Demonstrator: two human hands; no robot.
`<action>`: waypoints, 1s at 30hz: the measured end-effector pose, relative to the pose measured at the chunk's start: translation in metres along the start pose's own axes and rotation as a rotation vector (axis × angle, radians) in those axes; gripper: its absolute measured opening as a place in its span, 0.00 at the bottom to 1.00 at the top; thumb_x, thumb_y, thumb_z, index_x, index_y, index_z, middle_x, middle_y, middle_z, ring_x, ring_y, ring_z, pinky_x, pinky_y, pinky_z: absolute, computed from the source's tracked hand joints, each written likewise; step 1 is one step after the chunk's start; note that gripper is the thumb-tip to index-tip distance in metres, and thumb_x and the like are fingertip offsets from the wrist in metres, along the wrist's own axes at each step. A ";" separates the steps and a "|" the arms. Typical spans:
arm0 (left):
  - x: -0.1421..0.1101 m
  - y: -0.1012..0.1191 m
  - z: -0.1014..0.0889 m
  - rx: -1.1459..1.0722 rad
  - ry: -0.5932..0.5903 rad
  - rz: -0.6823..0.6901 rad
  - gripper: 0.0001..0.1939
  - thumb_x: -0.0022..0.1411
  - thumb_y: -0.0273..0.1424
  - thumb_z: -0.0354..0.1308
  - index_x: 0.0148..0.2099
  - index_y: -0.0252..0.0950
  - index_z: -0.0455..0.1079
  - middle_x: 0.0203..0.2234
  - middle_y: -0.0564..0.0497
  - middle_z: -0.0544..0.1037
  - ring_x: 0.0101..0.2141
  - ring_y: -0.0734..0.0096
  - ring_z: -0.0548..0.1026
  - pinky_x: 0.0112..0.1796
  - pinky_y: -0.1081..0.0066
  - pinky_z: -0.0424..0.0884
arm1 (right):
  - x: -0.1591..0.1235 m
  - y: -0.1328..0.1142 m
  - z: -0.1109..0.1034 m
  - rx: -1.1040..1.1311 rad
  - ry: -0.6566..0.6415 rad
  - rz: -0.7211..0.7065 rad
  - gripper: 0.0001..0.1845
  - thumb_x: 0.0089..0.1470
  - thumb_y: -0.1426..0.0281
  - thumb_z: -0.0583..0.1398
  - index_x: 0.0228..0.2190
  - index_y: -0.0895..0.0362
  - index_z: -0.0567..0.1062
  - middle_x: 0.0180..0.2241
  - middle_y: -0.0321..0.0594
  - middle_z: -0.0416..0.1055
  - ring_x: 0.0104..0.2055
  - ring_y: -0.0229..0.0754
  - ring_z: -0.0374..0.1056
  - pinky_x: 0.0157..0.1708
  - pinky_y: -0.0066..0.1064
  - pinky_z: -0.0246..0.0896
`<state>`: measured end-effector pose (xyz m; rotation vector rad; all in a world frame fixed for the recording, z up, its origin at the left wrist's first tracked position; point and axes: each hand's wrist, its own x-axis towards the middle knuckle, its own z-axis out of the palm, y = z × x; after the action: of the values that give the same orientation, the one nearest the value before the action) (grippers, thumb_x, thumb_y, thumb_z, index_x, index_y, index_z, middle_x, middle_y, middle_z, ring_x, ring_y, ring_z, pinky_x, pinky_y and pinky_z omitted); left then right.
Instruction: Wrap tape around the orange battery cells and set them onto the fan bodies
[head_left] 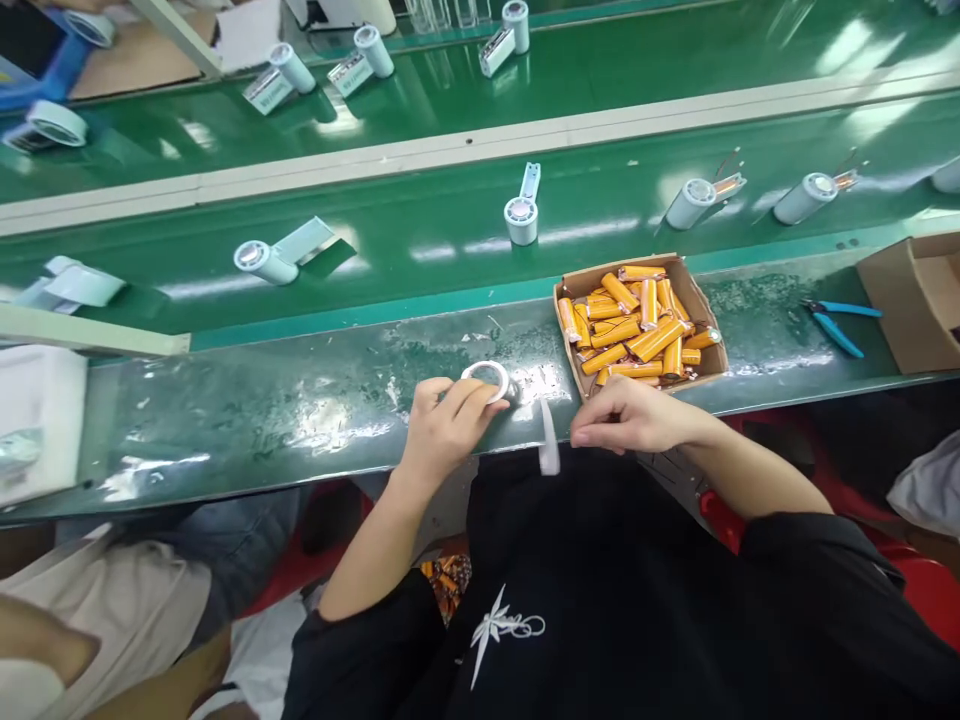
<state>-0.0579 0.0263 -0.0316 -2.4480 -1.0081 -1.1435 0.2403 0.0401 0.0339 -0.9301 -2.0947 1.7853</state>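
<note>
My left hand is closed around a white ring-shaped piece, held just over the near part of the bench with its open middle facing up. A narrow pale strip, slightly blurred, hangs at the bench's front edge between my two hands. Just right of the strip, my right hand has its fingers pressed together, and a small gap shows between fingertips and strip. Whether those fingers pinch anything is hidden. Directly behind my right hand stands a cardboard box full of orange wrapped battery cells.
Light-blue handheld fans stand along the green conveyor. Blue-handled cutters lie right of the battery box, near another cardboard box. A white foam tray sits at the left. A person sits close on my left.
</note>
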 end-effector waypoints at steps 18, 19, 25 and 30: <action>-0.008 0.010 -0.014 -0.030 -0.043 0.042 0.09 0.72 0.21 0.69 0.51 0.37 0.79 0.38 0.49 0.89 0.38 0.61 0.68 0.42 0.62 0.68 | -0.022 -0.004 0.000 0.130 -0.310 -0.024 0.26 0.70 0.52 0.66 0.30 0.60 0.84 0.18 0.34 0.71 0.19 0.32 0.66 0.21 0.25 0.55; -0.010 0.009 -0.014 -0.019 -0.047 0.045 0.11 0.71 0.19 0.69 0.50 0.38 0.79 0.39 0.50 0.89 0.38 0.62 0.68 0.41 0.62 0.68 | -0.023 -0.005 0.000 0.082 -0.374 -0.047 0.26 0.71 0.52 0.65 0.30 0.59 0.85 0.19 0.35 0.72 0.20 0.33 0.67 0.23 0.26 0.56; -0.012 0.009 -0.014 0.020 -0.004 0.017 0.16 0.70 0.16 0.67 0.54 0.39 0.81 0.40 0.47 0.89 0.40 0.60 0.70 0.42 0.61 0.68 | -0.008 -0.008 -0.030 -0.648 -0.001 -0.105 0.17 0.72 0.57 0.65 0.44 0.56 0.88 0.34 0.41 0.84 0.34 0.41 0.76 0.37 0.32 0.66; -0.005 0.015 -0.011 -0.003 -0.023 0.051 0.12 0.71 0.17 0.66 0.51 0.38 0.81 0.41 0.48 0.89 0.41 0.60 0.70 0.43 0.61 0.69 | 0.029 0.013 -0.052 -1.261 0.445 0.016 0.22 0.66 0.68 0.66 0.59 0.60 0.81 0.54 0.54 0.82 0.55 0.59 0.73 0.57 0.49 0.66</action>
<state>-0.0558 0.0078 -0.0273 -2.4805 -0.9447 -1.1038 0.2514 0.0997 0.0268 -1.3699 -2.7163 -0.0135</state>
